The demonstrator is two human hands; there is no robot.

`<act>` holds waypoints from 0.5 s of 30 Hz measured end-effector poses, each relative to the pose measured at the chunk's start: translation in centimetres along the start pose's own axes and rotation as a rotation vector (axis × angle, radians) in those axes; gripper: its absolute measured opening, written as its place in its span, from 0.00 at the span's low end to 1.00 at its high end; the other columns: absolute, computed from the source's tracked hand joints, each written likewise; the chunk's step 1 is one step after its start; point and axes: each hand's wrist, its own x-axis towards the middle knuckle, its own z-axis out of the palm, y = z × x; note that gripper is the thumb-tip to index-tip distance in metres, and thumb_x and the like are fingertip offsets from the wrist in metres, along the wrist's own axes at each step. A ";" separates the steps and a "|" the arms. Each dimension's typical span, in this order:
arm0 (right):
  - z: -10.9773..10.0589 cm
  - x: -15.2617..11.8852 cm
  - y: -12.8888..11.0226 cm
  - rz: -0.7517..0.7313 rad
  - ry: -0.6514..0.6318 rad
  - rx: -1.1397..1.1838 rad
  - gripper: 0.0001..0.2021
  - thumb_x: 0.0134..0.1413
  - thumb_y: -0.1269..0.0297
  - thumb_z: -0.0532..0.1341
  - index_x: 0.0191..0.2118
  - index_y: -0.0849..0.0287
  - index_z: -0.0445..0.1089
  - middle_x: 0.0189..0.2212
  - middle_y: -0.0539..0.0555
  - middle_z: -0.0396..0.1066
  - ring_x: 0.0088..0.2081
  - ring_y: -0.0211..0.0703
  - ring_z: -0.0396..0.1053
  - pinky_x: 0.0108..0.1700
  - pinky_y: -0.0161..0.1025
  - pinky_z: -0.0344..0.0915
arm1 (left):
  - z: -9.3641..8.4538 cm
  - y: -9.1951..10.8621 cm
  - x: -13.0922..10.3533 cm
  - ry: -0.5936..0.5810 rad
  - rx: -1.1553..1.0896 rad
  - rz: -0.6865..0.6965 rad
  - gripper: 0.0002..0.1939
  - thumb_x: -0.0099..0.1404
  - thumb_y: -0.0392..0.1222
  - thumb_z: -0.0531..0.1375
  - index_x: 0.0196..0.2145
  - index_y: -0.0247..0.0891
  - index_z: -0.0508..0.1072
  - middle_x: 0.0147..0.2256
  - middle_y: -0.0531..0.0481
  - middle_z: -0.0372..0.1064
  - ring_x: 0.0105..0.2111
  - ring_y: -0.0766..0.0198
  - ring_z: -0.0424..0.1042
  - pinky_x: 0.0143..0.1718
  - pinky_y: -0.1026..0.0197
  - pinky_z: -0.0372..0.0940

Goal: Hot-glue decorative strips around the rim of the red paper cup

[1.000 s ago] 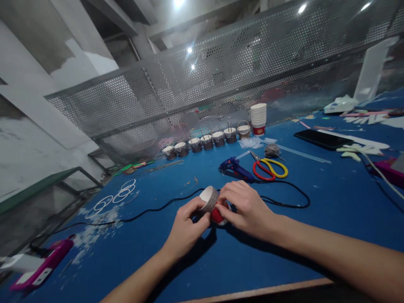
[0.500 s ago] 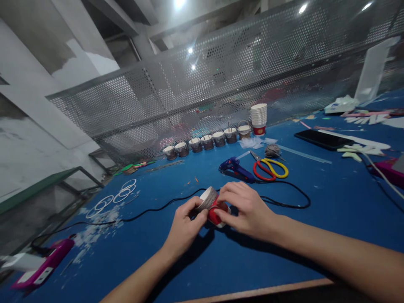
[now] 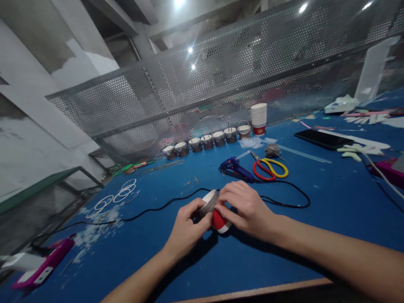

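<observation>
A red and white paper cup (image 3: 220,221) is tilted above the blue table, its mouth pointing up and to the left. Grey yarn (image 3: 209,205) is wound around the part near its rim. My left hand (image 3: 188,223) grips the cup by the wound rim end, thumb and fingers on either side. Against the cup's right side, my right hand (image 3: 241,206) has its fingers closed, with the thumb at the lower edge of the yarn; a strand between them cannot be made out. Beyond the hands lie a blue glue gun (image 3: 236,168), scissors (image 3: 270,169) with red and yellow handles, and a ball of grey yarn (image 3: 272,150).
Several yarn-covered cups (image 3: 207,142) line the back beside a stack of paper cups (image 3: 259,119). A black cord (image 3: 158,208) crosses the table (image 3: 252,265). White rings (image 3: 124,190) and a magenta power strip (image 3: 47,265) are left; a phone (image 3: 323,139) lies right.
The cup has turned and tipped slightly in my hands, so more of its red side and white base shows. My right thumb has shifted up toward the yarn.
</observation>
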 end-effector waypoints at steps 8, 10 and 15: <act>-0.3 0.3 0.3 0.093 0.020 -0.021 0.10 0.64 0.67 0.54 0.31 0.60 0.68 0.30 0.56 0.71 0.33 0.44 0.66 0.35 0.41 0.60 | -0.3 -0.2 0.0 0.041 -0.049 -0.017 0.08 0.54 0.41 0.56 0.19 0.38 0.64 0.20 0.56 0.59 0.23 0.67 0.58 0.26 0.65 0.55; -0.9 0.7 0.5 0.103 0.069 0.009 0.09 0.65 0.66 0.53 0.33 0.59 0.67 0.31 0.55 0.71 0.34 0.44 0.67 0.37 0.42 0.62 | -0.5 -0.3 0.1 0.074 -0.071 -0.028 0.08 0.54 0.41 0.57 0.20 0.38 0.65 0.21 0.56 0.59 0.24 0.67 0.58 0.27 0.65 0.56; -4.6 1.8 1.5 0.120 0.347 0.029 0.06 0.65 0.66 0.53 0.39 0.57 0.66 0.35 0.57 0.69 0.38 0.45 0.67 0.41 0.44 0.64 | -1.0 -0.5 0.2 0.172 -0.078 -0.044 0.08 0.55 0.42 0.57 0.21 0.38 0.66 0.22 0.56 0.59 0.25 0.66 0.58 0.28 0.64 0.55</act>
